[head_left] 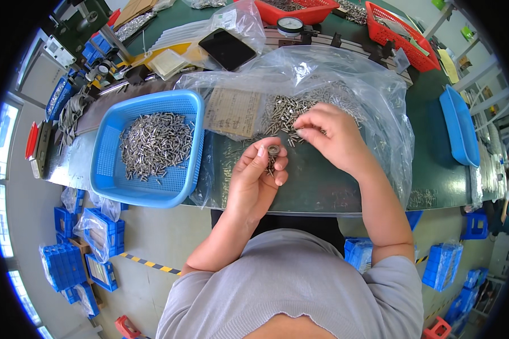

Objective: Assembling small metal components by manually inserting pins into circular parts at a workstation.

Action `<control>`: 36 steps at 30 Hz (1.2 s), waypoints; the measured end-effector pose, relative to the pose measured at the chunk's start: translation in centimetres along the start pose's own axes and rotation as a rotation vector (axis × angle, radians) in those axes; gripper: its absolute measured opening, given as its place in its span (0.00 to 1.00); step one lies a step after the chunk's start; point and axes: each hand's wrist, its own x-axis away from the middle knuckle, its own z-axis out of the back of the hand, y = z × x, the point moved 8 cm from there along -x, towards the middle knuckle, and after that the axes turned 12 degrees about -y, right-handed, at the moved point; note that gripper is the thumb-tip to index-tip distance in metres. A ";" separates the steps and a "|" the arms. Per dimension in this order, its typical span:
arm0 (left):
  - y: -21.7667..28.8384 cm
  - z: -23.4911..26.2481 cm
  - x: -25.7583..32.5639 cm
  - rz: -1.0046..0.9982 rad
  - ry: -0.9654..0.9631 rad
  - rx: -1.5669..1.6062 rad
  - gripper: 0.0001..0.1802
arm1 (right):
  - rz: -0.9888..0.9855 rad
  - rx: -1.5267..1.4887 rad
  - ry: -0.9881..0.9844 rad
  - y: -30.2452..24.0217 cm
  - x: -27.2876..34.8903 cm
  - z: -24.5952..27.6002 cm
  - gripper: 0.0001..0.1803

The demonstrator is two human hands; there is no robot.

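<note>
My left hand is closed over the table's near part. Between its thumb and fingers sits a small round metal ring, with several small metal pins in the fingers below it. My right hand is at the near edge of a heap of similar metal pins, fingertips pinched together. What it holds, if anything, is too small to make out. The heap lies on a clear plastic bag spread over the green table. Left of my hands, a blue basket contains many more pins.
A written-on brown card lies between basket and heap. Farther back are a black phone, a dial gauge and red baskets. A blue tray stands at the right edge. Blue crates are on the floor.
</note>
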 end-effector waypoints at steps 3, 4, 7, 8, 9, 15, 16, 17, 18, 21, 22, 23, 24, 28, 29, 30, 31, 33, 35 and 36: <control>0.1 0.1 0.1 0.004 0.002 0.010 0.15 | 0.076 0.143 -0.035 -0.6 -0.2 -0.9 0.08; 0.1 0.1 0.1 0.009 0.002 0.014 0.16 | 0.139 0.197 -0.018 -1.1 -0.1 -1.1 0.09; 0.1 -0.2 0.0 0.014 -0.009 0.016 0.15 | 0.111 0.259 -0.025 -1.2 0.0 -1.8 0.09; 0.1 -0.1 0.0 0.013 -0.009 0.017 0.15 | 0.111 0.259 -0.026 -1.2 -0.1 -1.9 0.09; 0.1 -0.2 0.0 0.011 -0.017 0.022 0.15 | 0.137 0.275 -0.035 -1.4 -0.1 -2.1 0.09; 0.0 0.1 0.1 0.005 -0.024 0.012 0.13 | 0.126 0.176 -0.046 -1.4 -0.3 -1.6 0.07; 0.0 0.1 0.1 0.001 -0.032 0.020 0.12 | 0.111 0.083 -0.043 -1.3 -0.3 -1.2 0.07; 0.1 0.2 0.1 -0.001 -0.031 0.019 0.12 | 0.112 0.082 -0.044 -1.6 -0.3 -1.2 0.07; 0.1 0.2 0.1 0.003 -0.029 0.013 0.12 | 0.077 -0.114 -0.002 -1.5 -0.2 -0.9 0.06; 0.0 0.0 0.0 0.017 -0.019 0.004 0.09 | 0.073 -0.301 0.033 -2.1 0.0 -0.5 0.05; -0.1 0.0 0.0 0.028 -0.007 -0.001 0.08 | 0.107 -0.297 0.026 -2.6 0.1 -0.6 0.05; -0.1 -0.1 0.0 0.029 -0.006 -0.002 0.08 | 0.128 -0.334 0.031 -2.8 0.1 -0.8 0.06; -0.1 -0.1 0.0 0.032 0.003 0.004 0.08 | 0.127 -0.335 0.032 -2.7 0.1 -0.9 0.06; -0.1 -0.1 0.0 0.023 -0.004 0.022 0.08 | 0.266 -0.160 0.044 -3.6 0.1 -1.1 0.07; -0.1 -0.1 0.0 0.023 -0.003 0.021 0.08 | 0.312 -0.091 0.069 -4.1 0.2 -1.0 0.07; -0.1 -0.1 0.0 0.022 -0.006 0.017 0.08 | 0.312 -0.091 0.069 -4.1 0.2 -1.0 0.07; -0.1 -0.1 0.0 0.021 -0.009 0.012 0.08 | 0.337 -0.059 0.085 -4.5 0.3 -0.9 0.07; -0.1 0.0 0.0 0.020 -0.009 0.010 0.08 | 0.361 -0.028 0.102 -4.8 0.4 -0.8 0.08; -0.1 0.1 0.0 0.020 -0.011 0.009 0.07 | 0.412 0.004 0.072 -5.1 0.6 -0.9 0.06; 0.0 0.3 0.0 0.012 -0.004 0.003 0.08 | 0.412 0.004 0.072 -5.1 0.6 -0.9 0.06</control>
